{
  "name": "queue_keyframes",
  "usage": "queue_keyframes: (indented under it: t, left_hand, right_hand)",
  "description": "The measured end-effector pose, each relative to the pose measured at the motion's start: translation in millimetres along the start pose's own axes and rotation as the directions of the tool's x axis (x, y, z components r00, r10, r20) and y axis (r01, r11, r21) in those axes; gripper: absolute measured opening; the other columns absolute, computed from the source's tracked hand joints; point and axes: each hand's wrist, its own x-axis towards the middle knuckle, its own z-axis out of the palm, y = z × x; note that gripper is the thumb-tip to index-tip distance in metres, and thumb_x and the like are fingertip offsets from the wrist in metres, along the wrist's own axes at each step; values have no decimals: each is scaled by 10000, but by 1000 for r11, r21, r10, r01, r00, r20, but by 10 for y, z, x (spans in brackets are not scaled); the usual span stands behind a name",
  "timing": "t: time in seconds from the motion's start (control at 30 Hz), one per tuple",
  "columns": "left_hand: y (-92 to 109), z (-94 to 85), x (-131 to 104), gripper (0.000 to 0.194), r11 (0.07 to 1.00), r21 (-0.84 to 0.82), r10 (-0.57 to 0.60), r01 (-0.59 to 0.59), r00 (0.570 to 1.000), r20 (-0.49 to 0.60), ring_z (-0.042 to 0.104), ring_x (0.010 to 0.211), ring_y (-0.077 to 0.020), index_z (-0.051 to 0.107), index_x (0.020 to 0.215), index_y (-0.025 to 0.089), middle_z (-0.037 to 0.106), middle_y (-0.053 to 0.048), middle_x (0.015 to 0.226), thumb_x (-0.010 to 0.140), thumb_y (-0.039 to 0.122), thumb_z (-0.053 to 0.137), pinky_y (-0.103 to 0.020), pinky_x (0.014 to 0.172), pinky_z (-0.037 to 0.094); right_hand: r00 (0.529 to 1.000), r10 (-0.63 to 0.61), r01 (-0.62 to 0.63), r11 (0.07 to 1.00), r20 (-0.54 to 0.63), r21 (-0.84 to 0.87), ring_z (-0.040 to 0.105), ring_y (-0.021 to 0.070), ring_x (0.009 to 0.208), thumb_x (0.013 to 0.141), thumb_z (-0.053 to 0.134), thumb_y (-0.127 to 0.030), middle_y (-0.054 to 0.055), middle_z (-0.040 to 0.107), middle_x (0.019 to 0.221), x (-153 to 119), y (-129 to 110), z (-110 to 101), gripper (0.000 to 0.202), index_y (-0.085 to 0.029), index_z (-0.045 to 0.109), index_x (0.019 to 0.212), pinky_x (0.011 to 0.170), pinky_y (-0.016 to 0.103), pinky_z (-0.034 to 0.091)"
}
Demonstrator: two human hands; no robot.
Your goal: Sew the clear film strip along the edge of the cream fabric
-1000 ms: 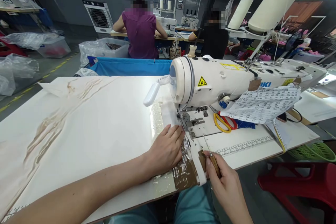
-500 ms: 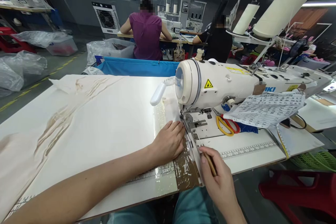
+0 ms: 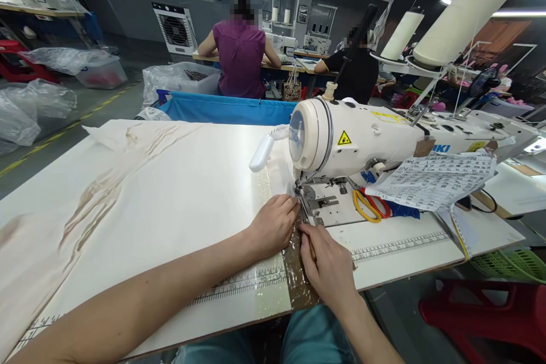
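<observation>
1. Workshop floor, dim; two other people seated with backs turned at far benches; blue bin (image 3: 222,109) behind white desk (image 3: 170,193).
2. Left hand (image 3: 273,224) flat on white fabric (image 3: 279,179), fingers (image 3: 286,205) close together, pressing the strip down just left of presser foot (image 3: 303,196) of sewing machine (image 3: 362,136).
3. Right hand (image 3: 330,267) beside it, fingers pinching a thin wooden-handled awl (image 3: 311,247), tip aimed toward the foot; tip itself too small to make out.
4. Yellow-handled scissors (image 3: 362,205) and printed sheet (image 3: 430,179) lying right of needle plate.
5. Step judged: aligning fabric edge under foot. Next move calls for steady left-hand pressure and fine guiding with awl, fingers kept clear of needle.
</observation>
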Motion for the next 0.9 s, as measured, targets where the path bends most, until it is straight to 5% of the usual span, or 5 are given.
queue_keyframes:
  t: [0.27, 0.57, 0.7, 0.8, 0.9]
  left_hand:
    - [2, 2, 1, 399, 999, -26, -41, 41, 999, 4, 520, 1092, -283, 568, 1248, -2, 576, -172, 1215, 900, 132, 425, -406, 948, 491]
    - [-76, 2, 33, 378, 994, -46, -103, 104, 994, 27, 524, 1129, -272, 575, 1241, 58, 582, -141, 1227, 901, 156, 440, -427, 974, 472]
    - [-154, 26, 55, 366, 993, -47, -112, 112, 994, -10, 533, 1142, -272, 589, 1218, 68, 598, -141, 1220, 899, 159, 433, -446, 989, 464]
    - [-196, 63, -71, 361, 998, -54, -37, 32, 995, -93, 559, 1116, -273, 610, 1174, 84, 615, -142, 1188, 902, 184, 395, -435, 951, 485]
    - [-317, 198, -164, 360, 995, -91, 25, -47, 973, -229, 600, 1040, -279, 630, 1139, 147, 633, -117, 1150, 935, 313, 383, -434, 872, 521]
  right_hand:
    - [999, 12, -3, 981, 45, -195, 684, 186, 722, 969, 419, -136, 68, 679, 920, -28, -54, 25, 243, -145, 605, 1125, 550, 266, 447]
    - [966, 194, -102, 893, 171, -439, 684, 182, 614, 887, 602, -127, 80, 700, 944, 116, -232, 39, 336, -165, 622, 1220, 470, 260, 408]
    - [978, 162, -117, 948, 131, -296, 677, 194, 651, 908, 514, -118, 92, 695, 971, 55, -175, 14, 351, -176, 607, 1241, 517, 268, 432]
    - [994, 110, -110, 994, 8, -1, 673, 212, 771, 924, 414, -119, 81, 686, 948, -102, -53, -71, 358, -189, 609, 1215, 646, 284, 492]
    - [974, 200, -168, 955, -110, 245, 656, 200, 840, 936, 384, -156, 79, 692, 943, -260, 90, -141, 338, -178, 642, 1154, 760, 293, 515]
